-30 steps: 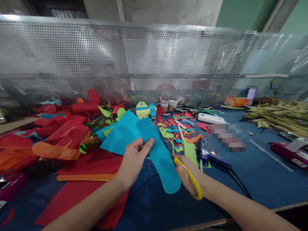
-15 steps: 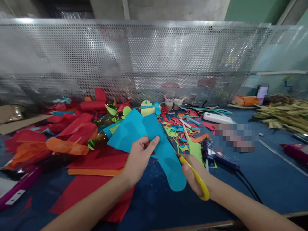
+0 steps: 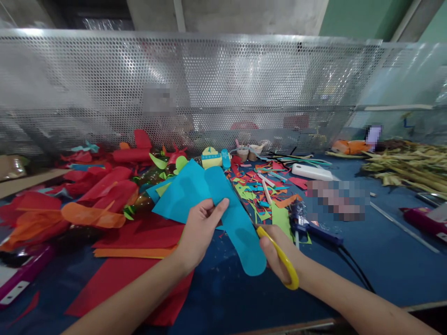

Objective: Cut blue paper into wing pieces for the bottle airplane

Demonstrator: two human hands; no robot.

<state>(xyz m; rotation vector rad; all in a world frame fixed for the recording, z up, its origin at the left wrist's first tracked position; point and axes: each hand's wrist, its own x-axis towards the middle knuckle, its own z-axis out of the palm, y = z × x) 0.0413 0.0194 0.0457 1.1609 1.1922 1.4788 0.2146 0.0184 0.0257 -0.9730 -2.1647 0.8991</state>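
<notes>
My left hand (image 3: 204,228) pinches a sheet of blue paper (image 3: 247,251), thumb on top and fingers folded beneath. The sheet has a long strip with a rounded lower end, and a wider part spreads to the upper left. Yellow-handled scissors (image 3: 284,260) are in my right hand (image 3: 275,251), which is closed around the handles. Their dark blades lie along the strip's right edge; how far apart the blades are, I cannot tell. Under my left forearm lie red paper sheets (image 3: 139,279) with an orange sheet among them.
Colourful paper scraps (image 3: 258,190) cover the table behind the scissors. A blue glue gun (image 3: 317,228) with a cord lies at right, near a white power strip (image 3: 310,171). Red paper shapes (image 3: 111,184) and bottles crowd the left. A perforated metal screen (image 3: 223,83) stands behind.
The whole view has shifted slightly, so most things sit a little further left. Both hands keep their grips on the blue paper and the scissors.
</notes>
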